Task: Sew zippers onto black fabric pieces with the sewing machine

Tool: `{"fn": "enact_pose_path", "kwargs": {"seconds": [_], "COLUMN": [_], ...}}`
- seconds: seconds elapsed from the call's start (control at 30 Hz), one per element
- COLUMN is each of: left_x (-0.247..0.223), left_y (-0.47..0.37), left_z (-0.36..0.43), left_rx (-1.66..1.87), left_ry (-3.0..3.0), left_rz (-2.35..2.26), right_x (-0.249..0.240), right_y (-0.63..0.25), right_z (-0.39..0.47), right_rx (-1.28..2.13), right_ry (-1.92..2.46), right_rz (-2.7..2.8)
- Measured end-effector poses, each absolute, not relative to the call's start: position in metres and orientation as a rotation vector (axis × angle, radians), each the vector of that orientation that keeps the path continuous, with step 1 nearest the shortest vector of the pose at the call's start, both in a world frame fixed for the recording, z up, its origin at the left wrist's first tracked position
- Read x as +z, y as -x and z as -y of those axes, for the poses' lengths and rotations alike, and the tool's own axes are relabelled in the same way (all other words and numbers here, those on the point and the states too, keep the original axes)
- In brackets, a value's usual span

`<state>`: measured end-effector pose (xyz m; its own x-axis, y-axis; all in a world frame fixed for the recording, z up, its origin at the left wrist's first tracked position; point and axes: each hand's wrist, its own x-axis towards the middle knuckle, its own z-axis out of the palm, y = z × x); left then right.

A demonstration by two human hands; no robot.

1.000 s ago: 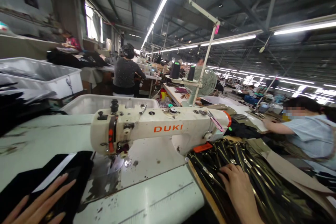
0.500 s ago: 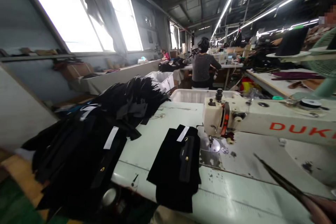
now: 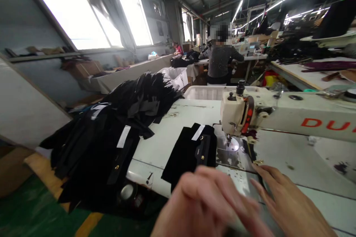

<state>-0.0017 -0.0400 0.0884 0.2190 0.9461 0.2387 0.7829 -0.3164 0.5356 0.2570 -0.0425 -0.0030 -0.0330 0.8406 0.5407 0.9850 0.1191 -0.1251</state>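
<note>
My left hand [image 3: 205, 202] is blurred at the bottom centre, raised in front of the near part of a black fabric piece; its fingers look bent, and whatever is under them is hidden. At the right, my right hand [image 3: 289, 198] has its thumb and fingers around a narrow dark strip [image 3: 249, 149] with a gold-coloured fitting, beside the needle area of the sewing machine [image 3: 236, 113]. The black fabric piece [image 3: 178, 155] lies flat left of the needle, with a white label and gold-coloured hardware on it.
A large heap of black pieces [image 3: 91, 144] covers the table's left side and hangs over its edge. Behind the table [image 3: 194, 109] stands a white plastic crate [image 3: 205, 90]. Farther back, a person [image 3: 219, 61] sits at another workstation.
My left hand has come into view at the bottom centre. My right hand has moved left with the dark strip, to beside the needle. The camera view has shifted slightly.
</note>
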Motion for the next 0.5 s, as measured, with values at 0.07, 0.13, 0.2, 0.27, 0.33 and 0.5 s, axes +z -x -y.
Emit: {"fn": "enact_pose_path", "kwargs": {"seconds": [0.07, 0.13, 0.2, 0.27, 0.33, 0.5], "left_x": [0.092, 0.085, 0.069, 0.052, 0.042, 0.043], "left_y": [0.001, -0.006, -0.013, -0.014, -0.008, 0.017], "left_z": [0.031, 0.019, 0.008, -0.002, -0.011, -0.028], "left_rx": [0.701, 0.585, 0.501, 0.499, 0.539, 0.682], "left_ry": [-2.242, -2.327, -2.440, -2.502, -2.507, -2.444], "left_rz": [-1.477, -1.376, -1.368, -1.385, -1.370, -1.351], "right_x": [0.003, 0.005, 0.000, -0.007, -0.009, 0.015], "right_y": [-0.271, -0.284, -0.293, -0.294, -0.289, -0.243], "right_z": [0.035, 0.024, 0.013, 0.007, 0.007, 0.026], "right_rx": [-0.287, -0.246, -0.271, -0.285, -0.305, -0.078], "right_ry": [1.736, 1.662, 1.586, 1.559, 1.564, 1.582], "right_rz": [1.976, 2.050, 2.107, 2.135, 2.124, 1.817]}}
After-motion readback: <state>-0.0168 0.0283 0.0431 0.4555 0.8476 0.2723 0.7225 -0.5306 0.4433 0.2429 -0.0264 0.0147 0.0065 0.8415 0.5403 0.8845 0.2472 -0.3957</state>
